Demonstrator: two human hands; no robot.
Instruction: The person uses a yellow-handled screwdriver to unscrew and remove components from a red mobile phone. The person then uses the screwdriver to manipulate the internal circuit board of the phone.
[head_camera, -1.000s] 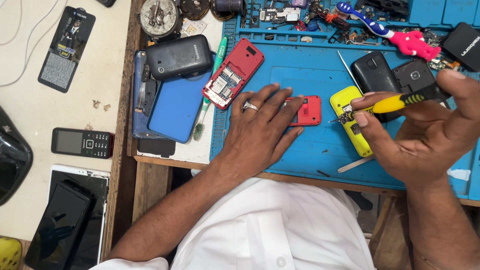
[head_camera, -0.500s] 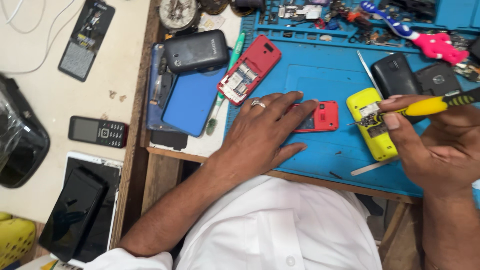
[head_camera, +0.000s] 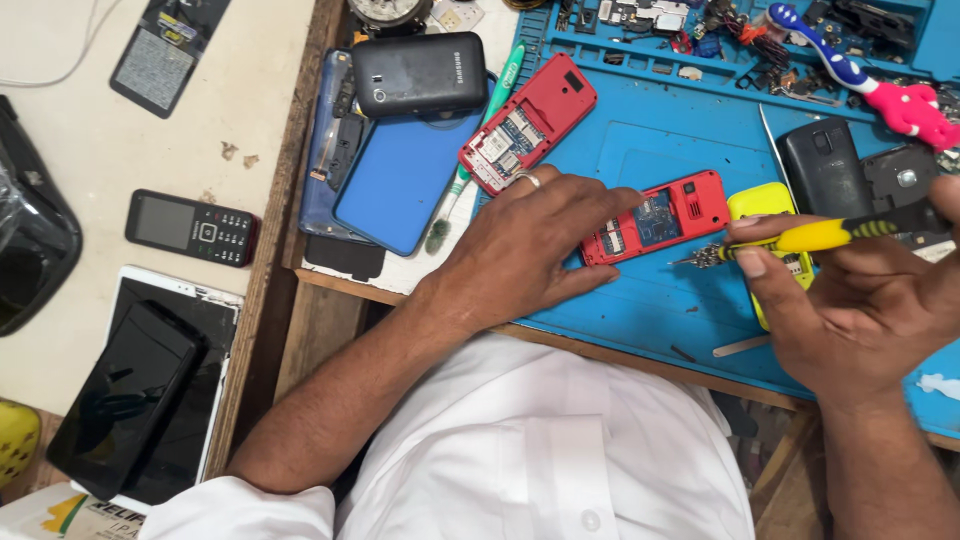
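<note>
Head view shows our left hand (head_camera: 530, 250) lying flat on the blue mat (head_camera: 640, 310), fingers spread and pressing the near end of the open red phone (head_camera: 660, 215) to hold it. Our right hand (head_camera: 860, 300) has its fingers clamped on a yellow screwdriver (head_camera: 810, 237), and the tip points at the lower right corner of this phone, just beside it. A yellow phone (head_camera: 765, 205) lies under the screwdriver. We judge the step is work on a screw of the red phone. The next move calls for a steady tip placed exactly in the screw head, while the left hand keeps the phone from sliding. A second red phone (head_camera: 530, 120) lies further back.
</note>
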